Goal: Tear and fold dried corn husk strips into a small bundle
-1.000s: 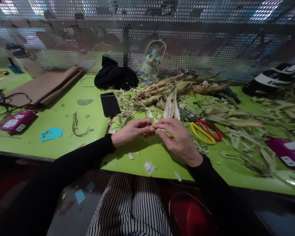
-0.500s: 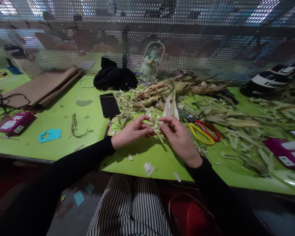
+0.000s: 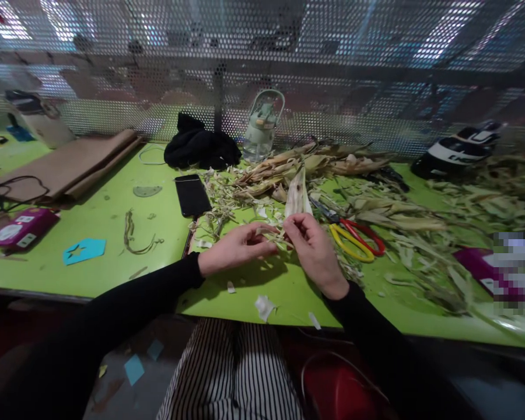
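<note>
Husk strip (image 3: pixel 275 234) lies crosswise between the hands, with the left hand (image 3: pixel 233 249) and right hand (image 3: pixel 314 249) fingers pinching its opposite ends.

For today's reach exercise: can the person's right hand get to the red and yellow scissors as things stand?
Probably yes. The scissors lie on the table just right of the right hand, handles uncovered amid loose husk scraps. That hand and the left hand both pinch a husk strip, though.

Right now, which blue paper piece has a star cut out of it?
The blue piece on the green table, left of the left hand; the blue scraps on the floor show none.
</note>
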`<state>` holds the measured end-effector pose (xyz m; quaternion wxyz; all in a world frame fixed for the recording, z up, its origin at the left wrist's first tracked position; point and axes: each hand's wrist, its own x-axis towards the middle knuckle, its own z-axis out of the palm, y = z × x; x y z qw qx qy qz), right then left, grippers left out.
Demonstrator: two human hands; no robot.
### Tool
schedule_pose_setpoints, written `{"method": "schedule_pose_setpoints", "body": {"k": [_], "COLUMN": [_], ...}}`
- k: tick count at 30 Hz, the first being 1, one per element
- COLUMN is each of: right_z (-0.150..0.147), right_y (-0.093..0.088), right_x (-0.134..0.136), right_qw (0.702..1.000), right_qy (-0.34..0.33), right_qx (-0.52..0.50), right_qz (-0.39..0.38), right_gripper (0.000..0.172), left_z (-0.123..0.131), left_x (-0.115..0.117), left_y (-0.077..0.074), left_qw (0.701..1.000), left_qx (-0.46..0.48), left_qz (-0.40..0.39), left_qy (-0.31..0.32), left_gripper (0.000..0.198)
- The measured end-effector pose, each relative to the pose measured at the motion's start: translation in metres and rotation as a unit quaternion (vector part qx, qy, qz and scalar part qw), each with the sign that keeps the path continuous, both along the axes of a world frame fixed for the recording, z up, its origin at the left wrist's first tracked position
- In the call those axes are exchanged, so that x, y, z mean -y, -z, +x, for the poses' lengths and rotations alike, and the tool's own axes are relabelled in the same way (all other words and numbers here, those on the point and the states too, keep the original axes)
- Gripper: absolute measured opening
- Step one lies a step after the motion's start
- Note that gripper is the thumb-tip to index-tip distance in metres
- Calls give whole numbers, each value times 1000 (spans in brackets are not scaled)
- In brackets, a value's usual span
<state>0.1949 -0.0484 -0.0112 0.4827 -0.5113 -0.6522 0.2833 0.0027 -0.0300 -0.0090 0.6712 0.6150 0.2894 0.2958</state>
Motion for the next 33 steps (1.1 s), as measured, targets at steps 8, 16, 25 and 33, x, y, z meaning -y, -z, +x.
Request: {"method": "schedule_pose_setpoints", "body": {"k": [8, 16, 25, 33], "right_z": [-9, -7, -1, 0], "right_y": [-4, -6, -6, -17], "right_x": [6, 6, 2, 7], "right_qw": [997, 998, 991, 974], "right_qy": [-50, -47, -74, -155], "right_qx": [46, 35, 74, 151], "right_qz": [45, 26, -86, -62], "right_gripper": [20, 26, 40, 36], "left_z": [-3, -3, -5, -13], "left_x": [-2, 0, -3, -15], "left_y": [1, -4, -6, -11], "left_qw": [996, 996, 995, 996], "left_qx": [-58, -41, -41, -19], "left_qz": [59, 76, 49, 40], "left_qy": [-15, -2, -72, -80], "left_gripper": [28, 23, 23, 21]}}
